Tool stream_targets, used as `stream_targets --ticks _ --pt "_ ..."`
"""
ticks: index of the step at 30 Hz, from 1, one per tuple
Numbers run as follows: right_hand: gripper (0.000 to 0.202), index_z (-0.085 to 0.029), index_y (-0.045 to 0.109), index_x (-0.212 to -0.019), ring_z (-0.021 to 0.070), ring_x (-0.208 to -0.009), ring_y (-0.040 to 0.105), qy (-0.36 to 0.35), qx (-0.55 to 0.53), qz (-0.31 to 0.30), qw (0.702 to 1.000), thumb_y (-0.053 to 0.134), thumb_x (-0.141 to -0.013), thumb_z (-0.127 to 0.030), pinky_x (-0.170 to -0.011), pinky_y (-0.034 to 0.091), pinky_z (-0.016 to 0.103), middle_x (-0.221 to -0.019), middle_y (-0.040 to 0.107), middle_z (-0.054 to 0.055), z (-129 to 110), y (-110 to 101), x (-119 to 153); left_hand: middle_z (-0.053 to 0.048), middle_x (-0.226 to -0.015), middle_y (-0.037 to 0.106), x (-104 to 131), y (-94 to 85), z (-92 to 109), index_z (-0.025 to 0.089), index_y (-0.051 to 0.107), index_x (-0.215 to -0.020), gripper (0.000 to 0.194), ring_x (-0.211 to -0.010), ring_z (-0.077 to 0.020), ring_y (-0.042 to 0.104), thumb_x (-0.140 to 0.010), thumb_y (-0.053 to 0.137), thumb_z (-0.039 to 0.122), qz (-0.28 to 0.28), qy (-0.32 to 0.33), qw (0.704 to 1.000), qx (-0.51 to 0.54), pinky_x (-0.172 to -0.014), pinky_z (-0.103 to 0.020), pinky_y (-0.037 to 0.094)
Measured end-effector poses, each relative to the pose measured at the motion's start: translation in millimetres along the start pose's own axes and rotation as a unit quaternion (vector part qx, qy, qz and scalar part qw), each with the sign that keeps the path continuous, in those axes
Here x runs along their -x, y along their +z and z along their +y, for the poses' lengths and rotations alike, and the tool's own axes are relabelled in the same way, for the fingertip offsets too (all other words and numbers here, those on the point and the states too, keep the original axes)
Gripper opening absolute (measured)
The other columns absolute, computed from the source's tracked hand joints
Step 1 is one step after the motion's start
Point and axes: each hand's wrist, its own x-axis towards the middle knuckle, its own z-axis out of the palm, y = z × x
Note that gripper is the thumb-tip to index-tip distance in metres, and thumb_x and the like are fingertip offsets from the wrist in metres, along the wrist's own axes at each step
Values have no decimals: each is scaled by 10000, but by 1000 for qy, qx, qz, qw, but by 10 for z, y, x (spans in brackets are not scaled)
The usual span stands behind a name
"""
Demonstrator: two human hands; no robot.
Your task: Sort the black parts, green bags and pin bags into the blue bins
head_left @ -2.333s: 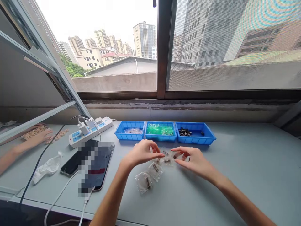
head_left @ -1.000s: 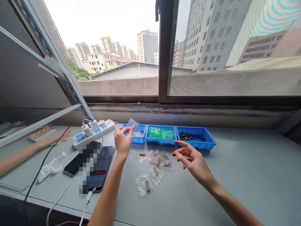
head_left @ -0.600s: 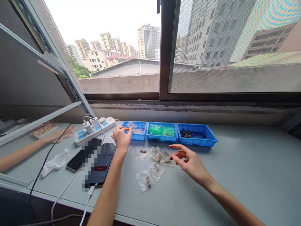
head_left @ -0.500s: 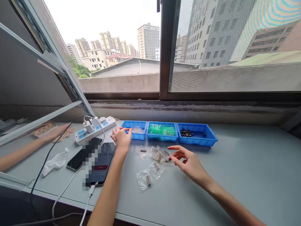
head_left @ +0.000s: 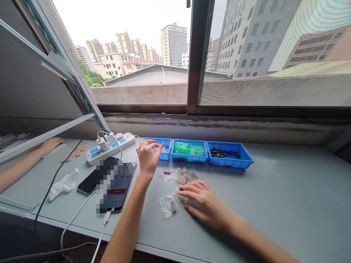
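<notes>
My left hand (head_left: 148, 157) is raised at the front left of the left blue bin (head_left: 167, 157). Its fingers are loosely curved with a gap between thumb and forefinger, and nothing shows in them. My right hand (head_left: 207, 204) lies low over the desk with fingers stretched. Its fingertips touch or cover a small clear bag (head_left: 181, 198), partly hidden. Just left is another clear bag (head_left: 166, 206) with small metal cylindrical parts. Behind my right hand are a clear bag (head_left: 166, 173) and a cluster of several bags (head_left: 184, 176) with small parts.
A middle blue bin (head_left: 189, 159) holds green and clear pieces; the right bin (head_left: 233, 164) holds small black parts. Left are a power strip (head_left: 109, 149), two phones with cables (head_left: 120, 190) and a crumpled tissue (head_left: 64, 186). Another person's arm (head_left: 24, 166) shows behind the metal frame.
My right hand has moved left and toward me, down onto the nearer bag. My left hand has shifted slightly right. The other person's hand has moved left.
</notes>
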Motion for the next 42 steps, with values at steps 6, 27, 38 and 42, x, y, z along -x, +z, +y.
stream_targets --ticks 6,27,38,42 --pt "318 -227 627 -1130 218 -1028 588 27 -13 6 1000 611 -820 -156 -939 406 397 -1126 684 50 21 -11 -4 -46 -876 670 34 30 -5 202 657 -554 253 -925 -240 594 -779 690 315 5 24 1000 11 -840 -373 378" --pt "437 -197 669 -1073 250 -898 609 83 17 -21 996 808 -686 -343 -871 411 406 -944 715 46 -6 -84 -66 -63 -854 651 54 74 -29 196 659 -574 244 -880 -244 590 -793 644 302 -3 42 999 19 -799 -381 386" --pt "396 -267 638 -1144 251 -1019 592 80 18 -29 996 739 -767 -196 -904 418 401 -1096 693 28 42 -80 -41 -2 -693 600 424 -211 170 199 607 -560 318 -651 -141 586 -838 580 350 -140 129 977 95 -638 -251 455" --pt "431 -298 639 -1145 254 -963 597 93 8 -33 995 748 -748 -169 -895 427 418 -1000 698 16 47 -69 -51 15 -714 606 1033 -405 35 232 650 -668 189 -642 -136 602 -816 621 346 -260 105 958 59 -613 -224 460"
